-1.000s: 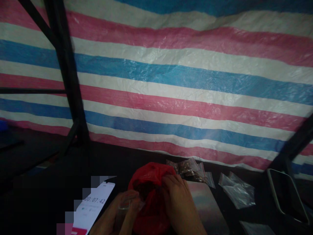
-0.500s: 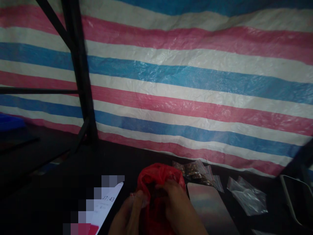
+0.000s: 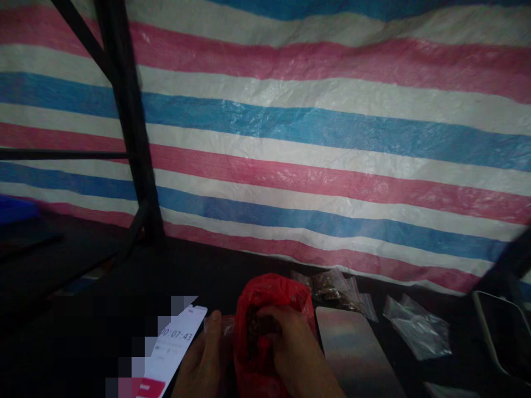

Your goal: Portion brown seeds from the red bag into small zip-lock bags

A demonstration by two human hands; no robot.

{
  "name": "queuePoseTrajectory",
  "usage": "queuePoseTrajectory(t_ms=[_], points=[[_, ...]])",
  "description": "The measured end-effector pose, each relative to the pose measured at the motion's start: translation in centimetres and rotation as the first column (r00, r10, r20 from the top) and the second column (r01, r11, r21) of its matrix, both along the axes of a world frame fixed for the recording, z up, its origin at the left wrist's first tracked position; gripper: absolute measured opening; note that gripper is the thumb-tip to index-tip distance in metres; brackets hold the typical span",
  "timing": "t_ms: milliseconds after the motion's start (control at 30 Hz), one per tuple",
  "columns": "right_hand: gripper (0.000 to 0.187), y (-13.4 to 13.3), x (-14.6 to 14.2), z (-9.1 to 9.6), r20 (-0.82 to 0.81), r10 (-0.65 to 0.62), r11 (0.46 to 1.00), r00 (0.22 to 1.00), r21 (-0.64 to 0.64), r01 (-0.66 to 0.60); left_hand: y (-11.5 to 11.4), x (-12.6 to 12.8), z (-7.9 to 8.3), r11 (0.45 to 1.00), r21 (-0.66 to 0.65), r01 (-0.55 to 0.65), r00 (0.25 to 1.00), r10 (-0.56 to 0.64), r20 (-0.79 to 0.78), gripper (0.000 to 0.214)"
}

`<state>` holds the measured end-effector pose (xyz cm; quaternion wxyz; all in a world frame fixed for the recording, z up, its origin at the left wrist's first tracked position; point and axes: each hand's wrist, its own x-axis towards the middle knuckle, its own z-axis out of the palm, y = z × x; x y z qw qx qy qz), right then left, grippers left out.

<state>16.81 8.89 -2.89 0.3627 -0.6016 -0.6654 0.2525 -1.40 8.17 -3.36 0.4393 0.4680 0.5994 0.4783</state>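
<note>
A red plastic bag (image 3: 269, 287) stands with its mouth open on the dark surface at bottom centre, small dark brown pieces (image 3: 252, 331) showing inside. Into that mouth reaches my right hand (image 3: 292, 345), its fingers curled together at the brown pieces; what they pinch is too dark to make out. Left of the red bag, my left hand (image 3: 203, 354) has its thumb raised and closed against a small clear zip bag (image 3: 227, 325), partly hidden by the hand.
Right of the red bag lies a flat silver panel (image 3: 357, 348), with filled clear zip bags (image 3: 336, 284) behind it. More clear bags (image 3: 418, 326) and a dark-screened device (image 3: 504, 331) lie farther right. A lit timer screen (image 3: 178, 342) is at left, near a black metal frame (image 3: 133, 121).
My left hand has shifted slightly left, away from the red bag's rim. The bag's mouth shows wider, with more brown pieces visible. My right hand stays inside it.
</note>
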Motion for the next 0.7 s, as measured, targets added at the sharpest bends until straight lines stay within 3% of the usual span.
queuePoseTrajectory(t_ms=[133,267,367,467,700], points=[[0.051,0.3,0.4,0.0,-0.184,0.001,0.999,0.983,-0.037,-0.008,0.3,0.6,0.3,0.999,0.053,0.011,1.0,-0.011,0.004,0.062],[0.043,0.4,1.1,1.0,-0.332,0.05,0.994,0.942,-0.077,-0.08,0.2,1.8,-0.5,0.964,0.254,-0.085,0.992,0.105,-0.068,0.056],[0.031,0.1,2.0,2.0,-0.332,0.057,0.994,0.942,-0.066,-0.084,0.1,2.9,-1.5,0.914,0.385,-0.127,0.976,0.183,-0.114,0.051],[0.021,-0.5,3.0,2.7,-0.321,0.092,0.991,0.943,-0.062,-0.118,0.1,3.7,-2.3,0.893,0.447,-0.047,0.959,0.165,-0.229,0.043],[0.021,-2.2,4.8,3.6,-0.348,0.074,0.971,0.934,-0.189,-0.148,0.8,3.8,-3.9,0.857,0.514,0.032,0.907,0.19,-0.375,0.033]])
